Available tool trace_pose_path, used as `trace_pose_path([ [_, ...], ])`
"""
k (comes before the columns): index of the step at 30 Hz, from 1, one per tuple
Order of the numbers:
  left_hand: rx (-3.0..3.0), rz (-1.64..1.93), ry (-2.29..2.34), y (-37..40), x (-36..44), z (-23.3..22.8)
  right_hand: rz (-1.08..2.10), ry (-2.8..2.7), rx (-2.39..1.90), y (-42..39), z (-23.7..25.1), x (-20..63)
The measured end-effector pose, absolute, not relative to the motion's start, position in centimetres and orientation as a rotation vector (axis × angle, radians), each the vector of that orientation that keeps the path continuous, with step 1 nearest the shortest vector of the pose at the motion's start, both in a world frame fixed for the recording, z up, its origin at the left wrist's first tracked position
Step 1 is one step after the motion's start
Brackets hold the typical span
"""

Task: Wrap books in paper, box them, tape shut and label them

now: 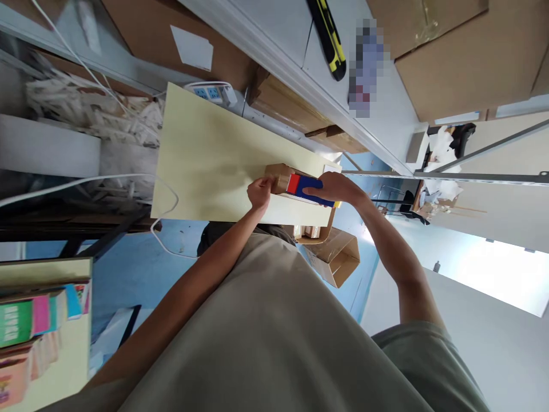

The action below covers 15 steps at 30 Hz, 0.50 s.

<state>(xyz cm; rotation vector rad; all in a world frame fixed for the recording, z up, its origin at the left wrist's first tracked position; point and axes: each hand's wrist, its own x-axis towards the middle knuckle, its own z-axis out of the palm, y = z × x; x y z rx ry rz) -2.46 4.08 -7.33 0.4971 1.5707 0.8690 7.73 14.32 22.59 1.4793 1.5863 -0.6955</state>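
Centre of the frame, small brown cardboard box [281,176] on a pale yellow tabletop [206,160], left hand [259,191] pinching its near end, right hand [338,187] wrapped around a red-and-blue tape dispenser [305,187] lying on the box, open carton [334,254] below the table edge, yellow-black utility knife [329,37] at upper centre.

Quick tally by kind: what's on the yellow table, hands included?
Hands: 2, left hand and right hand
Cardboard box: 1, box, touched by both hands
Red and blue tool: 1, tool, under the right hand
Power strip: 1, strip, at the far edge of the table
Total: 5
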Motion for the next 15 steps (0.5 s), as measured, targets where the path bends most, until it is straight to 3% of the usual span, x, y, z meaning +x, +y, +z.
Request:
trace_pose_path([
  [4, 0.480, 0.800, 1.780, 3.6, -3.4, -7.4, -0.670, 1.618, 1.466, 13.8, 22.9, 7.6],
  [10, 0.934, 1.065, 1.295, 1.9, -3.0, -4.9, -0.611, 1.607, 1.501, 13.3, 23.0, 8.2],
  [15, 1.140, 0.912, 1.203, 1.8, -2.1, -3.3, -0.605, 1.638, 1.474, 12.7, 22.8, 7.7],
])
